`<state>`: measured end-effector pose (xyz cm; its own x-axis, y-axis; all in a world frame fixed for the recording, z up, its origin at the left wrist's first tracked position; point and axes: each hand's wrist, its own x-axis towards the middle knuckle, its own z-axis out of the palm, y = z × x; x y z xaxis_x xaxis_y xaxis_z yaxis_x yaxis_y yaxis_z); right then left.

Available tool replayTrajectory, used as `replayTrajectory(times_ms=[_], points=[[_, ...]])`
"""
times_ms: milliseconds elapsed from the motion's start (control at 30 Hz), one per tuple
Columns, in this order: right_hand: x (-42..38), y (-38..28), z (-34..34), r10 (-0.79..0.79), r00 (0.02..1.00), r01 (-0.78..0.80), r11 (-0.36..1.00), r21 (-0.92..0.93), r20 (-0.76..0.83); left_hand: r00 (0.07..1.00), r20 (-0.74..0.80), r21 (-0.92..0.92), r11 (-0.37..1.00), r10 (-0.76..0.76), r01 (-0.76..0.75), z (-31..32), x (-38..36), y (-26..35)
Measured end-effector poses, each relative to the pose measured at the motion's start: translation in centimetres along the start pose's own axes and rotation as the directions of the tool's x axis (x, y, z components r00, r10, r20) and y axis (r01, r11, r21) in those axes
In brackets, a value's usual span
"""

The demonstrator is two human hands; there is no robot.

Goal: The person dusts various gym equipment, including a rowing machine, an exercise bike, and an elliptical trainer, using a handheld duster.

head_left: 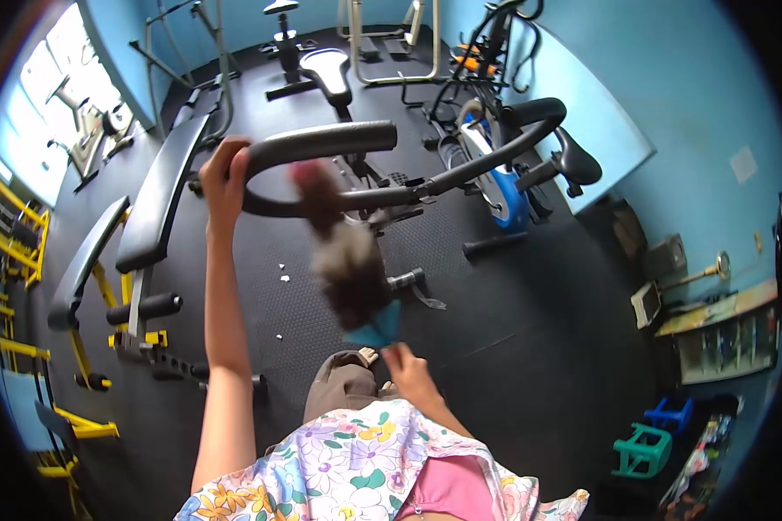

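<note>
My left hand [226, 178] is closed round the left bend of a black padded handlebar [321, 139] on an exercise bike. Low in the middle, my right hand [410, 375] grips the lower end of a feather duster [352, 273]. The duster is blurred by motion; it has brown and grey fluff, a reddish tip and a light blue part near my hand. Its upper end overlaps the handlebar's lower bar; whether they touch I cannot tell.
Behind the handlebar is the bike's saddle [326, 69]. Padded benches [169, 187] stand at the left, a blue and white bike [508, 187] at the right. A green stool [643, 451] is at lower right. White scraps [285, 278] lie on the black floor.
</note>
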<state>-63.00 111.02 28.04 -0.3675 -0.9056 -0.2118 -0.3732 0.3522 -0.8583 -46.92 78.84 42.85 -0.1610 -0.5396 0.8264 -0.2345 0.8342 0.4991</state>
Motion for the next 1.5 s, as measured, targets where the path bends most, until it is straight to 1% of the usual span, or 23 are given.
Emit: replayTrajectory(times_ms=[67, 133, 167, 267, 367, 467, 533, 567, 600, 633, 667, 733, 800, 933, 1033, 1133, 1200, 1267, 1333, 1367, 1400, 1467, 1500], points=[[-0.2, 0.3, 0.4, -0.066, 0.99, 0.063, 0.998, 0.023, 0.127, 0.972, 0.232, 0.11, 0.994, -0.044, 0.019, 0.0, 1.3, 1.0], [-0.7, 0.9, -0.7, -0.08, 0.997, 0.081, 0.996, -0.03, 0.007, 0.95, 0.246, 0.147, 0.976, -0.193, 0.16, 0.1, 0.9, 1.2], [-0.8, 1.8, -1.6, -0.1, 0.992, 0.101, 0.995, 0.016, -0.072, 0.969, 0.176, 0.174, 0.974, -0.176, 0.145, 0.4, 0.6, 1.3], [-1.6, 4.6, -3.2, 0.037, 0.978, -0.043, 0.999, -0.027, -0.207, 0.99, 0.091, 0.248, 0.966, -0.104, 0.079, 0.8, -0.1, 0.9], [-2.6, 6.2, -0.2, 0.021, 0.977, -0.009, 0.998, 0.054, -0.213, 0.995, 0.059, 0.271, 0.961, -0.077, 0.058, 0.8, -0.3, 1.4], [-3.3, 5.0, 3.9, -0.043, 0.999, 0.046, 0.992, 0.12, -0.027, 0.994, 0.059, 0.29, 0.955, -0.09, 0.069, 0.6, -0.4, 1.3], [-4.2, -0.9, 3.5, -0.088, 0.988, 0.057, 0.973, 0.225, 0.13, 0.993, 0.095, 0.317, 0.947, -0.077, 0.043, 0.3, -0.4, 1.1], [-4.3, -2.9, 3.2, -0.084, 0.99, 0.056, 0.972, 0.227, 0.115, 0.992, 0.069, 0.279, 0.957, -0.109, 0.086, 0.4, -0.4, 1.4], [-4.5, -4.6, 3.0, -0.123, 0.975, 0.067, 0.957, 0.283, 0.185, 0.992, 0.079, 0.266, 0.961, -0.101, 0.077, 0.4, -0.5, 1.4], [-4.6, -6.2, 2.6, -0.167, 0.954, 0.076, 0.938, 0.337, 0.25, 0.997, 0.059, 0.253, 0.967, -0.057, 0.04, 0.3, -0.5, 1.2], [-4.8, -7.4, 1.7, -0.164, 0.958, 0.077, 0.937, 0.34, 0.237, 0.999, 0.038, 0.241, 0.97, -0.013, 0.004, 0.2, -0.5, 0.8], [-5.4, -9.0, -0.7, 0.031, 0.922, -0.265, 0.779, 0.569, 0.386, 0.996, 0.048, 0.236, 0.97, -0.07, 0.057, 0.0, -0.4, 0.8], [-6.1, -9.3, -2.0, 0.0, 0.943, -0.202, 0.796, 0.57, 0.333, 0.991, 0.056, 0.253, 0.959, 0.12, -0.13, -0.3, 0.0, 0.9], [-7.2, -9.0, -0.9, 0.035, 0.962, -0.196, 0.776, 0.599, 0.269, 0.99, 0.129, 0.217, 0.972, 0.064, -0.091, -0.7, -0.1, 1.7], [-7.7, -10.0, 1.8, 0.062, 0.932, -0.264, 0.79, 0.553, 0.356, 0.989, 0.14, 0.173, 0.982, 0.048, -0.072, -0.8, 0.0, 1.1], [-7.6, -9.8, 4.4, -0.006, 0.927, -0.185, 0.863, 0.47, 0.375, 0.99, 0.126, 0.137, 0.988, 0.054, -0.072, -0.7, -0.2, 0.7], [-7.4, -9.5, 3.8, 0.006, 0.933, -0.203, 0.834, 0.512, 0.36, 0.988, 0.152, 0.128, 0.991, 0.005, -0.025, -0.8, -0.1, 0.7], [-7.7, -9.6, 1.5, 0.083, 0.947, -0.267, 0.737, 0.62, 0.309, 0.981, 0.184, 0.126, 0.992, -0.055, 0.032, -1.0, -0.3, 0.7], [-7.9, -9.0, -0.2, 0.078, 0.958, -0.245, 0.727, 0.641, 0.277, 0.987, 0.161, 0.13, 0.991, 0.012, -0.033, -1.0, -0.1, 0.7], [-7.7, -8.4, -0.5, 0.119, 0.97, -0.235, 0.699, 0.675, 0.214, 0.991, 0.065, 0.19, 0.974, 0.114, -0.124, -0.5, -0.2, -0.1], [-7.5, -7.9, -0.8, 0.159, 0.975, -0.22, 0.673, 0.707, 0.152, 0.991, 0.064, 0.188, 0.974, 0.114, -0.124, -0.7, -0.2, 0.5], [-7.5, -7.3, -0.4, 0.168, 0.982, -0.179, 0.66, 0.73, 0.089, 0.97, 0.182, 0.179, 0.975, -0.162, 0.129, -1.4, -0.3, 2.3], [-7.3, -6.9, 0.4, 0.164, 0.986, -0.09, 0.668, 0.738, -0.029, 0.97, 0.181, 0.18, 0.975, -0.166, 0.133, -1.5, -0.2, 1.8]])
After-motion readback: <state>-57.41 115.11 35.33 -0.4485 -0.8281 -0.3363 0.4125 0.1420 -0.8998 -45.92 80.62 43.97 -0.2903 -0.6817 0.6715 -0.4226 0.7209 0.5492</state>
